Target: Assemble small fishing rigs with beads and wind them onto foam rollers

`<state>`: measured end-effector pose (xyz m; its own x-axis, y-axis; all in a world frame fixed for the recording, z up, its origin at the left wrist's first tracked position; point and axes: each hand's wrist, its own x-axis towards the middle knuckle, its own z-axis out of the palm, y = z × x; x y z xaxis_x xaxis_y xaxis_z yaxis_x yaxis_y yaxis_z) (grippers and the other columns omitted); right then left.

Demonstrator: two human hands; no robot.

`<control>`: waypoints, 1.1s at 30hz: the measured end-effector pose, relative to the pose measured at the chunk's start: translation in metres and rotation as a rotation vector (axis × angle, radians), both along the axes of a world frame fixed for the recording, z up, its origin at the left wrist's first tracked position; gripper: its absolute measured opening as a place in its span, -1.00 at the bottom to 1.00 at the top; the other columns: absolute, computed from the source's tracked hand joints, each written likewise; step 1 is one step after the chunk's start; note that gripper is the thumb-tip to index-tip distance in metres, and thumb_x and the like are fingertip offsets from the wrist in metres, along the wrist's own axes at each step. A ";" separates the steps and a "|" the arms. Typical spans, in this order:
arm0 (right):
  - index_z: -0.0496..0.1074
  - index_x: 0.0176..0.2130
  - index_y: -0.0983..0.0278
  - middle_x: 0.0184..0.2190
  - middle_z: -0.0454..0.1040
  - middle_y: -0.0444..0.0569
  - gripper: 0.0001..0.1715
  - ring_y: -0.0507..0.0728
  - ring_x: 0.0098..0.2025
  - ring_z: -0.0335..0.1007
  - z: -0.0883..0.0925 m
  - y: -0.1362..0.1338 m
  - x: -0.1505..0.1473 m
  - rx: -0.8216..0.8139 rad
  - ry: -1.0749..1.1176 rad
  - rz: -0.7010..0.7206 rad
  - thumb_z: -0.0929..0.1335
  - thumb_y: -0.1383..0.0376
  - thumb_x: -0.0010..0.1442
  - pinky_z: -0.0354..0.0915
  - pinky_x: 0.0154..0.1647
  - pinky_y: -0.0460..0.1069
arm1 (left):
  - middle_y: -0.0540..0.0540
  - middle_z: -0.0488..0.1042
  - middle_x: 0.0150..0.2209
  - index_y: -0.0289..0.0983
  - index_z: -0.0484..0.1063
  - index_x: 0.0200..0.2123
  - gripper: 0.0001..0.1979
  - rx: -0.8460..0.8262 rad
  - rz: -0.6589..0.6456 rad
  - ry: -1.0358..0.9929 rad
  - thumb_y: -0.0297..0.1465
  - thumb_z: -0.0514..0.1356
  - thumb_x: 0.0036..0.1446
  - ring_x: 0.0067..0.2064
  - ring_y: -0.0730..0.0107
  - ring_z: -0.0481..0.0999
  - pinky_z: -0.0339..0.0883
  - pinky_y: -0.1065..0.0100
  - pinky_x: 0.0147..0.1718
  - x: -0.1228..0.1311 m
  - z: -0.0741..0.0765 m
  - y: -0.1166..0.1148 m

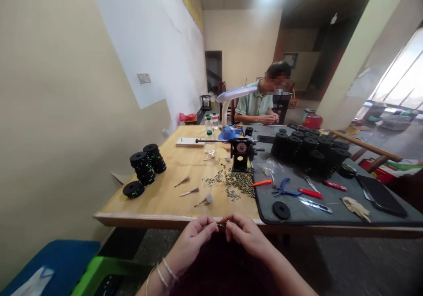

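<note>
The thin strand [220, 225] was located at the lower center of the frame, between the two hands, at the near edge of the desk [158, 204]. Its long axis ran roughly left to right; which end was the tip could not be told at this size. The left hand [200, 233] had thumb and fingers pinched on the strand's left end. The right hand [243, 233] had its fingers curled narrow at the right end; whether they gripped it could not be told.

Beyond the hands, three small bundles [189, 192] lay at center, slanting from lower left to upper right. A pile of small pieces [239, 183] stood between the right hand and the black winder [240, 155]. A dark mat [264, 208] at right of center carried a flat spool [281, 210], blue pliers [286, 188], a knife [314, 205] and a glove [356, 209]. Stacked spools [142, 167] occupied the left; a lamp [228, 132] and a seated co-worker [256, 104] were at upper center.
</note>
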<state>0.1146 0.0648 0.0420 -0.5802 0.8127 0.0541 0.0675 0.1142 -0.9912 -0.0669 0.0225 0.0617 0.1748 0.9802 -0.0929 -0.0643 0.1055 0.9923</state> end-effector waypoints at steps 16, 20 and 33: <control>0.33 -0.46 0.27 -0.68 0.12 -0.28 -0.85 -0.05 -0.65 -0.07 0.002 -0.012 0.025 -0.046 0.107 -0.157 0.28 0.25 0.09 -0.08 -0.61 -0.13 | 0.17 0.03 -0.68 -0.34 0.38 -0.48 -0.74 -0.144 -0.064 -0.279 -0.24 0.26 0.02 -0.62 0.63 -0.12 -0.26 0.46 -0.62 0.025 0.011 0.004; 0.31 -0.54 0.28 -0.63 0.21 -0.23 -0.84 -0.02 -0.56 0.05 0.006 -0.012 0.027 0.110 0.053 -0.215 0.28 0.31 0.05 0.03 -0.51 -0.11 | 0.17 0.03 -0.69 -0.34 0.37 -0.50 -0.74 -0.149 -0.073 -0.318 -0.26 0.28 0.01 -0.62 0.63 -0.12 -0.25 0.45 -0.61 0.031 0.015 0.006; 0.41 -0.49 0.28 -0.53 0.37 -0.12 -0.80 0.07 -0.43 0.27 -0.017 -0.008 0.057 0.363 -0.112 -0.330 0.28 0.32 0.14 0.18 -0.37 -0.07 | 0.17 0.02 -0.69 -0.34 0.38 -0.50 -0.76 -0.142 -0.159 -0.402 -0.29 0.29 0.01 -0.62 0.63 -0.10 -0.20 0.46 -0.60 0.041 0.033 0.009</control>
